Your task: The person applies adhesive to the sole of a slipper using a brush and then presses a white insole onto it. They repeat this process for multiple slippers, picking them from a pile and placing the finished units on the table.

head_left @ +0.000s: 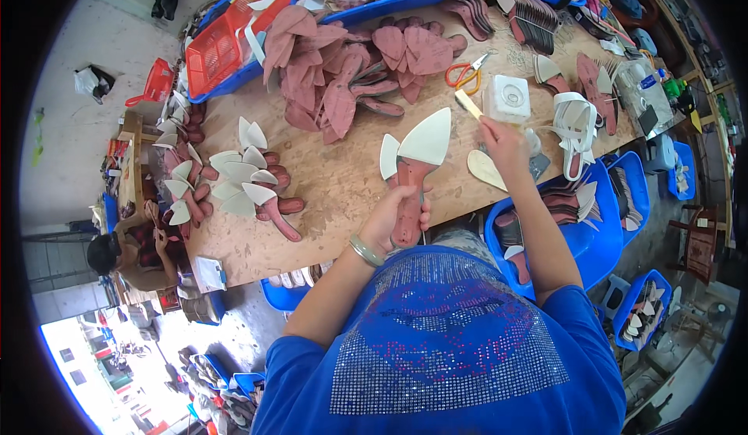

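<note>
My left hand (392, 223) is closed around the pink heel end of a pair of shoe insoles (411, 171). Their pointed white toe parts (426, 139) fan out above the hand, over the wooden table (343, 193). Farther right, my right hand (505, 145) is closed on a small pale-yellow brush (468, 104), which points away to the upper left. Just beyond that hand sits a white block-shaped pot (506, 98) with a round top. Under the right wrist lies a loose cream toe piece (486, 168). Orange-handled scissors (465, 73) rest past the brush.
Pink insole pieces (335, 84) are heaped at the back. White-tipped insoles (248, 178) lie in clusters at left. White straps (575, 127) stand at right. Blue bins (588, 240) with insoles are below the table's right edge. Another person (144, 252) is at far left.
</note>
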